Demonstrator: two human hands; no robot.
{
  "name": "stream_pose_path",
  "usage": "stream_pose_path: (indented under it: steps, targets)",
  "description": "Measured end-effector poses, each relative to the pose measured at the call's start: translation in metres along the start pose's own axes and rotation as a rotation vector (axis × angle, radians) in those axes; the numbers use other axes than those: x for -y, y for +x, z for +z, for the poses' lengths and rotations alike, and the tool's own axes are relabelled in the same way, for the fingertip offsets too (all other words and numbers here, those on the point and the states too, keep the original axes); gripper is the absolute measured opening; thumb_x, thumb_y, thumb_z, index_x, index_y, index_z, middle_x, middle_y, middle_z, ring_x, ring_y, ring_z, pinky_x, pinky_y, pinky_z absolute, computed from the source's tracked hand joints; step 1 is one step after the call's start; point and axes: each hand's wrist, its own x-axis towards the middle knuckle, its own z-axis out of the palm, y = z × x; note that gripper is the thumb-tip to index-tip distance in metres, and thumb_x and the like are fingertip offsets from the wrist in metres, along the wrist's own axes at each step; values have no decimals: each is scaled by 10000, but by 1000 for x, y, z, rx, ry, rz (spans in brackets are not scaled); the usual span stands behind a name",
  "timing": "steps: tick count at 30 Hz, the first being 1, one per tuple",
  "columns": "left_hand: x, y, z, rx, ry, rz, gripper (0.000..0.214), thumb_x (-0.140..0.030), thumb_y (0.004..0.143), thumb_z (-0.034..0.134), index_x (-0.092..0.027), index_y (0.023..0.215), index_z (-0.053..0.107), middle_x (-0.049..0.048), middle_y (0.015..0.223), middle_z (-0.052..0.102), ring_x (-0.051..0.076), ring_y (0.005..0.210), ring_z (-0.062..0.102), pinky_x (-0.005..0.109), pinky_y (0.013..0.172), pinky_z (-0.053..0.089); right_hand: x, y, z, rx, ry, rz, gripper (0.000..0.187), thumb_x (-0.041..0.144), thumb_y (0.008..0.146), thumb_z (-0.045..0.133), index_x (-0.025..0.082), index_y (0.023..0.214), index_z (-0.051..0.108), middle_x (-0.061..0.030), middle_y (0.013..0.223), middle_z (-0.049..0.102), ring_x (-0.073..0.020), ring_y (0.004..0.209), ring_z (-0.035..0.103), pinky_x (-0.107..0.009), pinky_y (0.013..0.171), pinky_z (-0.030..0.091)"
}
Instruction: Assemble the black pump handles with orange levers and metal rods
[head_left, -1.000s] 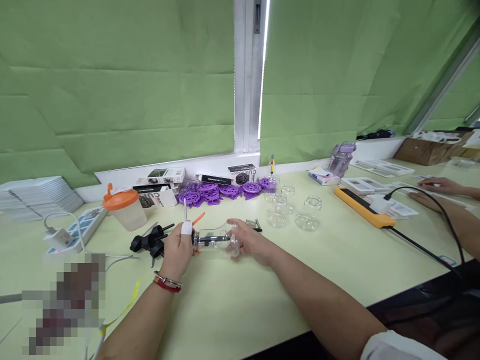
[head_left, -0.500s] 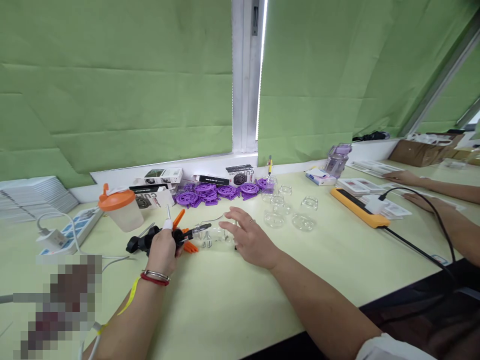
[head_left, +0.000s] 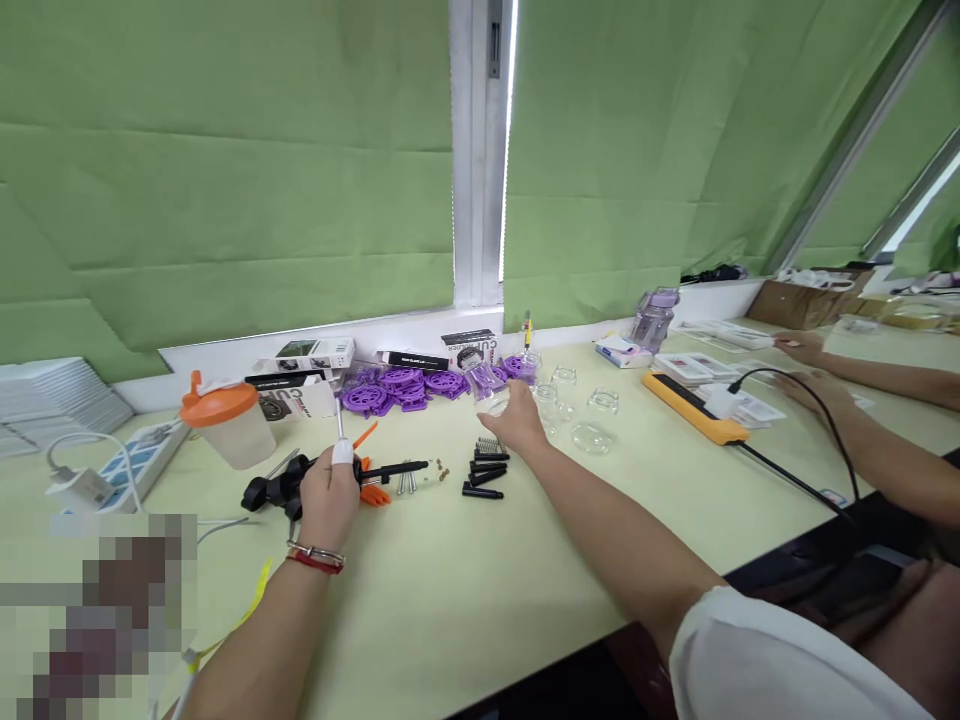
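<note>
My left hand [head_left: 330,495] is closed around a black plastic assembly [head_left: 394,470] whose thin rod points right; a slim metal rod [head_left: 339,420] stands up beside the white-covered thumb. My right hand [head_left: 519,425] reaches to the back and grips a clear, rounded vessel [head_left: 484,385], its far end in front of the purple wheel-shaped parts [head_left: 405,390]. Near the black rod's tip lie metal screws [head_left: 407,482] and small brass-coloured bits [head_left: 442,470]. Several short black tubes [head_left: 484,491] and springs [head_left: 491,446] rest below my right hand. Orange plastic pieces [head_left: 375,494] lie beside my left hand.
More clear vessels [head_left: 592,437] stand right of my right hand. An orange-lidded cup [head_left: 229,425], boxes [head_left: 300,395] and a white power strip [head_left: 142,465] are at left. Right are an orange power strip [head_left: 694,408], a purple bottle [head_left: 655,320] and another person's hands [head_left: 817,390].
My right hand has carried the clear vessel away from the black rod, back toward the purple parts. This uncovers the black tubes, springs and brass bits. My left hand keeps its hold.
</note>
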Motion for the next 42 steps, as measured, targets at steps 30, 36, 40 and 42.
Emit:
stream_pose_path:
  steps: [30, 36, 40, 42]
  targets:
    - [-13, -5, -4, 103, 266, 211, 366, -445, 881, 371, -216, 602, 428, -44, 465, 388, 137, 463, 414, 235, 490, 287, 17, -18, 20, 14, 162, 185, 1013, 283, 704, 619, 87, 1465, -21, -199, 1524, 32, -315, 1422, 3, -466, 1124, 204]
    - [-27, -19, -4, 156, 278, 347, 346, -475, 841, 445, -212, 619, 418, -54, 506, 370, 119, 496, 368, 224, 516, 293, 89, -91, -20, 335, 406, -368, 324, 384, 804, 593, 245, 1096, 610, -53, 919, 578, -190, 846, 565, -350, 814, 463]
    - [-30, -24, -4, 215, 305, 499, 313, -462, 806, 479, -205, 628, 464, -34, 543, 435, 124, 528, 390, 229, 535, 309, 104, -111, -24, 498, 498, -362, 260, 364, 771, 649, 261, 1009, 641, 8, 739, 467, -115, 616, 429, -259, 565, 384]
    - [-28, -25, -4, 228, 311, 563, 298, -456, 797, 496, -203, 642, 474, -31, 555, 448, 124, 532, 404, 230, 536, 314, 103, -113, -21, 559, 529, -318, 221, 337, 798, 619, 253, 1002, 619, 29, 689, 430, -102, 584, 392, -240, 531, 342]
